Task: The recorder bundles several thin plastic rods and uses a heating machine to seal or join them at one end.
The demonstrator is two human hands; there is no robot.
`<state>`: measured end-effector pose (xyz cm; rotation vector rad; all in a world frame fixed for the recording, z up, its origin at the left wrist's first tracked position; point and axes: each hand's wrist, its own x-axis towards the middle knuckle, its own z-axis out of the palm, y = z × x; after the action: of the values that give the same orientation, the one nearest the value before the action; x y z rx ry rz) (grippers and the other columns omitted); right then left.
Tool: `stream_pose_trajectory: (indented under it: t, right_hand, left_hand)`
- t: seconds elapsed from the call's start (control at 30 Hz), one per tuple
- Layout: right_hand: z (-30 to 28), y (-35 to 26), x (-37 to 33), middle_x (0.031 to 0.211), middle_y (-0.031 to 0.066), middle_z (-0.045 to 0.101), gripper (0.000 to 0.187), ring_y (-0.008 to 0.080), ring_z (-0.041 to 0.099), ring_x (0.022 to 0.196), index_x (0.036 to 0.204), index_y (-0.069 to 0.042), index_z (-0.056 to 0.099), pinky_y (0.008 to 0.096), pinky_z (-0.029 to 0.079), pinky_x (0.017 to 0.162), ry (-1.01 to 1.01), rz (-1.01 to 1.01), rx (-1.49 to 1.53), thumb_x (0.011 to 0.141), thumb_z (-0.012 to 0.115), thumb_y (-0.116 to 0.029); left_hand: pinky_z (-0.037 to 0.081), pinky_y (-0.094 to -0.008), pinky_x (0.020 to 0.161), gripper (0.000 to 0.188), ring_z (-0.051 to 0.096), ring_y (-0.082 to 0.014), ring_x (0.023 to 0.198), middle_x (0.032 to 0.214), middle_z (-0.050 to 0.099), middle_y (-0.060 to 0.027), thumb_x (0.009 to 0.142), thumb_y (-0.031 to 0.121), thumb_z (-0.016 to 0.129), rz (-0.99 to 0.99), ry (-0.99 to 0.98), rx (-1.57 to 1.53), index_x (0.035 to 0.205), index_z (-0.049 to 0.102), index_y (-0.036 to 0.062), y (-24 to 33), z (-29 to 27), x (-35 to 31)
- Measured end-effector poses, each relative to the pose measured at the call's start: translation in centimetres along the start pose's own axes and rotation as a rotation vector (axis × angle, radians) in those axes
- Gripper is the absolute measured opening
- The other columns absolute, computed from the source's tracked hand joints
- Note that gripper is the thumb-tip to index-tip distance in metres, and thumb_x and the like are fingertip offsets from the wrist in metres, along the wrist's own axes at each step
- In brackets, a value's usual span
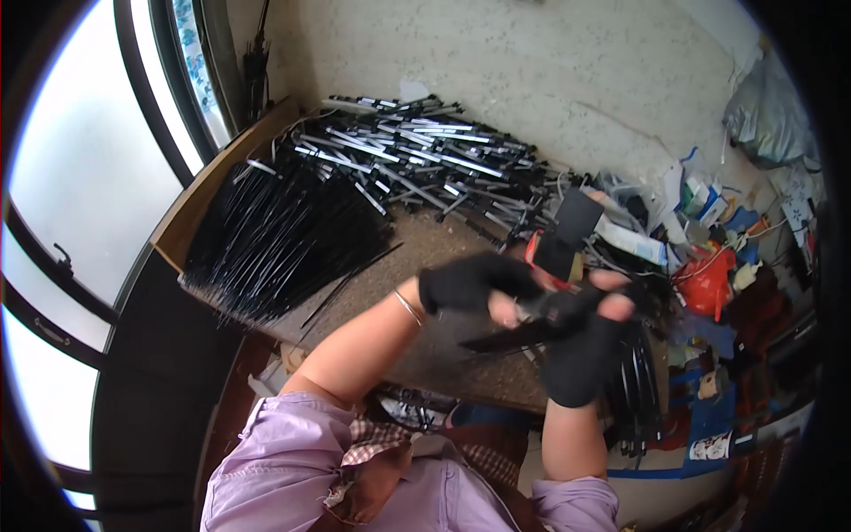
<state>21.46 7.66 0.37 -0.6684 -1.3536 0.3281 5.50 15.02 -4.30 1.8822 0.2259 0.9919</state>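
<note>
My left hand (pixel 479 282), in a black fingerless glove, reaches in above the bench, its fingertips drawn together near the right hand. My right hand (pixel 589 350), gloved the same way, is closed with its thumb and fingertips turned up. Between the two hands is a dark, slender piece (pixel 505 340), pointing left from the right hand. Motion blur hides its kind and what exactly the left fingers pinch. Thin black rods (pixel 284 235), looking like umbrella ribs, lie in a dense heap on the bench's left. Behind them are piled silver-and-black metal shafts (pixel 417 146).
The brown workbench (pixel 425 239) has a wooden side board (pixel 226 182) at left, near a window (pixel 89 142). More black rods (pixel 634 381) hang by the right edge. Bags, a red plastic piece (pixel 705 282) and clutter crowd the right. A dark box (pixel 567 232) stands beyond my hands.
</note>
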Motion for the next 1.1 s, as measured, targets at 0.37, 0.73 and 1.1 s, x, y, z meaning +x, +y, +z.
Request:
stream_pose_trajectory:
  t: [0.37, 0.73, 1.1]
  right_hand:
    - [-0.9, 0.5, 0.9, 0.076, 0.0065, 0.057, 0.039, 0.0118, 0.053, 0.059, 0.100, -0.003, 0.044, 0.0254, 0.043, 0.053, -0.223, 0.222, 0.500, 0.087, 0.054, -0.038]
    - [1.2, -0.5, 2.1, 0.070, 0.0047, 0.056, 0.035, 0.0127, 0.051, 0.056, 0.103, -0.001, 0.048, 0.0261, 0.043, 0.055, -0.029, 0.211, 0.417, 0.088, 0.054, -0.032]
    - [-0.7, -4.0, -1.0, 0.081, 0.0036, 0.059, 0.042, 0.0094, 0.051, 0.062, 0.118, -0.001, 0.050, 0.0234, 0.042, 0.057, -0.159, 0.296, 0.379, 0.089, 0.052, -0.031]
  left_hand:
    - [0.046, -0.0306, 0.068, 0.019, 0.059, -0.0194, 0.075, 0.080, 0.061, -0.0083, 0.068, 0.010, 0.067, -0.373, 1.515, 0.451, 0.086, 0.060, 0.0056, -17.7, -11.0, -7.7]
    - [0.041, -0.0223, 0.073, 0.026, 0.049, -0.0090, 0.082, 0.092, 0.055, -0.0018, 0.080, 0.001, 0.060, 0.602, 1.229, 0.299, 0.104, 0.051, 0.0038, 10.7, -6.5, 2.8]
    - [0.041, -0.0214, 0.065, 0.044, 0.049, -0.0084, 0.075, 0.095, 0.057, -0.0046, 0.086, 0.022, 0.056, 0.134, 0.542, -0.437, 0.124, 0.045, 0.0014, 12.7, 4.9, -1.3]
